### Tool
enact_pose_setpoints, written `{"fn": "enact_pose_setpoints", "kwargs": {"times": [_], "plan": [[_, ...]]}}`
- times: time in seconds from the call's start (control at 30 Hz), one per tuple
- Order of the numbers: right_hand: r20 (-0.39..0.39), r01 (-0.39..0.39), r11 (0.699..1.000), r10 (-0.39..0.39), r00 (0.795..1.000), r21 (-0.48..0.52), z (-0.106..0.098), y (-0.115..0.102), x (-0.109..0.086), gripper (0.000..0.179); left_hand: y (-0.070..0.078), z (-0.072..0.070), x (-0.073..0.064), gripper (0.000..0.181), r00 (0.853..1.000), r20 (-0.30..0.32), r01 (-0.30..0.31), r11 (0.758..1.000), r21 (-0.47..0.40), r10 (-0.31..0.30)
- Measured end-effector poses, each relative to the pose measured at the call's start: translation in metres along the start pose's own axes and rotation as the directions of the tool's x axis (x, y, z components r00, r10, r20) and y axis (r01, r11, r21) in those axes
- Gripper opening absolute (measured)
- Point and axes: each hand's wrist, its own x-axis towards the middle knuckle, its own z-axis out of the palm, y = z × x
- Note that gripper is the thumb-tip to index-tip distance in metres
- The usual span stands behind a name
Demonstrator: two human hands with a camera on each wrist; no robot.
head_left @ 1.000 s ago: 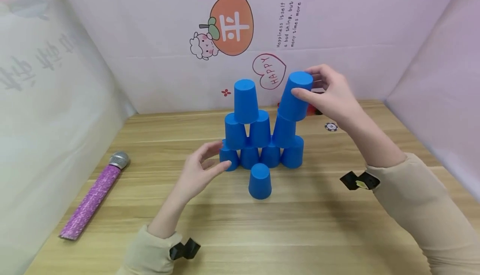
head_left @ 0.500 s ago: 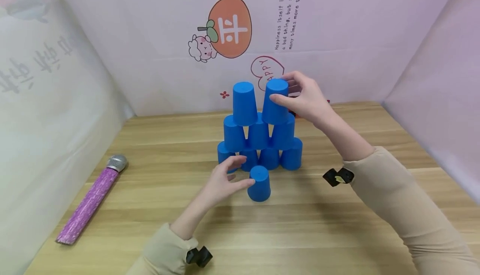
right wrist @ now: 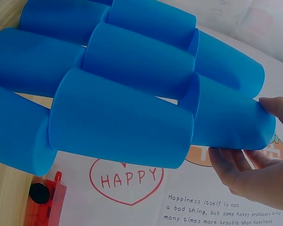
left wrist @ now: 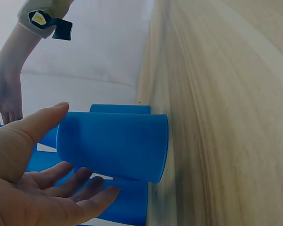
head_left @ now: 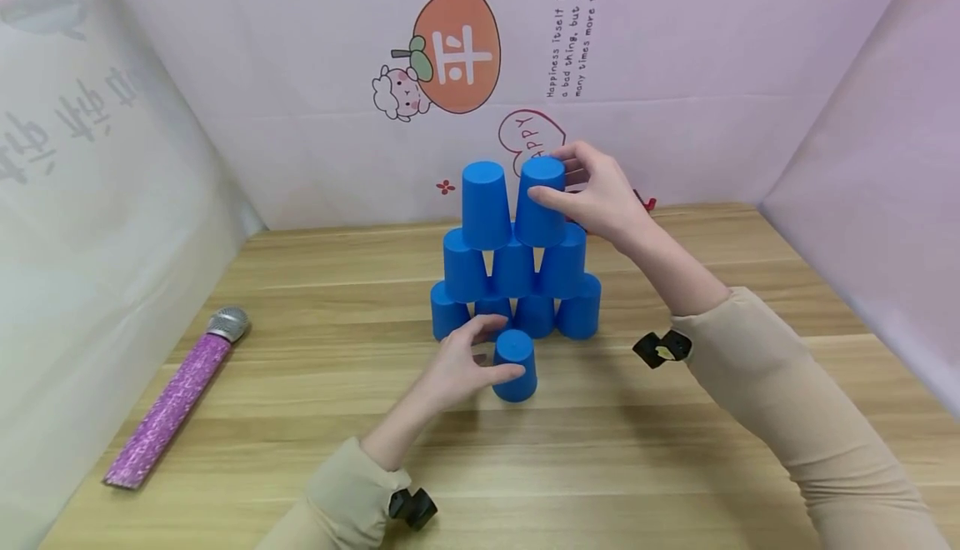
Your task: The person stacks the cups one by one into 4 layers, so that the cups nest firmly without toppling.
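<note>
Blue cups stand upside down in a stepped wall. My right hand [head_left: 607, 204] pinches a blue cup [head_left: 538, 221] on the third tier, thumb in front and fingers behind, near its closed end. Beside it stands another top cup [head_left: 485, 208]. These two rest on a middle row of three cups [head_left: 465, 267], above a bottom row of several [head_left: 579, 312]. My left hand [head_left: 457, 375] spreads around a single cup [head_left: 513, 354] in front of the wall. In the left wrist view, that cup [left wrist: 113, 143] lies between the thumb and the nearly straight fingers [left wrist: 101, 200].
A microphone with a glittery purple handle [head_left: 168, 417] lies at the left of the wooden table [head_left: 600, 467]. Behind the cups is a red object with a black knob [right wrist: 45, 200], partly hidden. White printed sheets [head_left: 300, 50] enclose the back and sides.
My right hand has carried its cup left and down, beside the other top cup. My left hand has moved right, from the wall's left end to the single front cup.
</note>
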Motion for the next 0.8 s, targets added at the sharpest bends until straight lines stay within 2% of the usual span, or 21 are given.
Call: {"fn": "enact_pose_setpoints", "kwargs": {"times": [0.23, 0.8], "plan": [[0.007, -0.013, 1.000, 0.013, 1.000, 0.006, 0.0008, 0.0011, 0.0001, 0.055, -0.0027, 0.0055, 0.0033, 0.062, 1.000, 0.004, 0.022, 1.000, 0.010, -0.022], [0.014, -0.020, 1.000, 0.020, 1.000, 0.002, 0.0000, 0.0019, 0.0001, 0.058, -0.0062, 0.0091, 0.0030, 0.053, 1.000, -0.016, -0.002, 1.000, -0.001, 0.002]]}}
